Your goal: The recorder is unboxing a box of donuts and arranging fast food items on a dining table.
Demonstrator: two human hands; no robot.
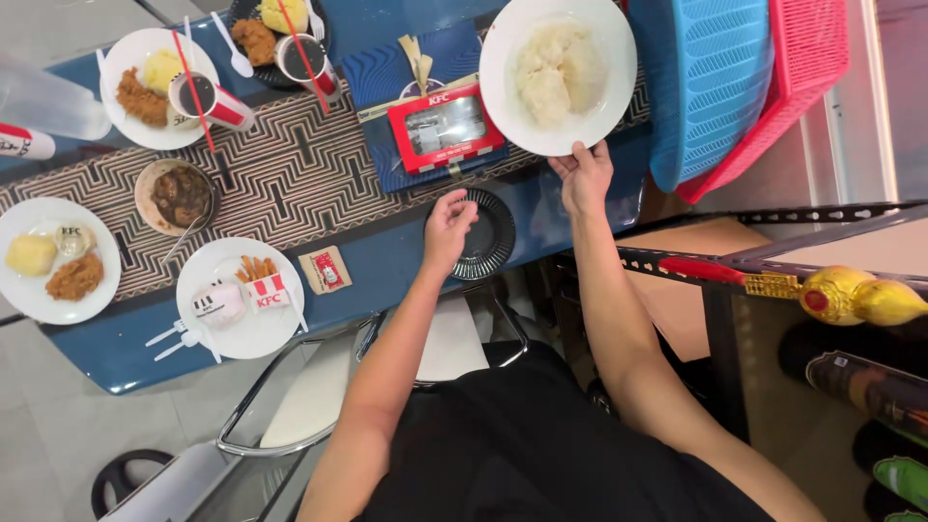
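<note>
The right hand (583, 177) pinches the rim of a white plate of mashed potato (558, 72) above the tabletop (387, 261); the left hand (448, 227), fingers loosely curled and empty, touches the black plate (493, 237), not yet filled.

From my feed I'm looking straight down the wearer's front now: a black top fills the bottom middle of the picture, plain cloth, with no print, logo or seam detail I can make out. Both arms come out of it bare; no cuff shows on either forearm, and where the sleeves end I can't tell. The left hand (449, 228) is bare, with no glove, ring or watch that I can see on it or its wrist. The right hand (583, 179) is likewise bare, nothing on the fingers, nothing strapped at the wrist. No bracelets, no bands, no markings show on either arm. Below the top, the clothing is out of view.
</note>
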